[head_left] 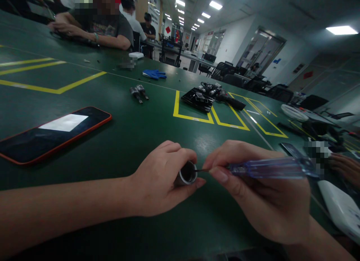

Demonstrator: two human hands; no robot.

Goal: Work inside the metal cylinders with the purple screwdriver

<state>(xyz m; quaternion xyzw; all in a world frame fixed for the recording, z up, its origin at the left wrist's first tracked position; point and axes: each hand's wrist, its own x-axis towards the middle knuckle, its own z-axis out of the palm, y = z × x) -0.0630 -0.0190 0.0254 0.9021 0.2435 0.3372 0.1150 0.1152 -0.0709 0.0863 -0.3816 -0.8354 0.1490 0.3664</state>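
Observation:
My left hand is wrapped round a short metal tube, whose round open end faces right and toward me. My right hand pinches the shaft of a screwdriver with a clear bluish handle. The screwdriver lies nearly level, and its thin tip points left at the rim of the tube's opening. Whether the tip touches the inside of the tube is too small to tell. Both hands are above the green table.
A red-edged phone lies at the left. Farther back are dark metal parts, a blue glove and a black packet with cables. A white device is at the right. Across the table sits a person.

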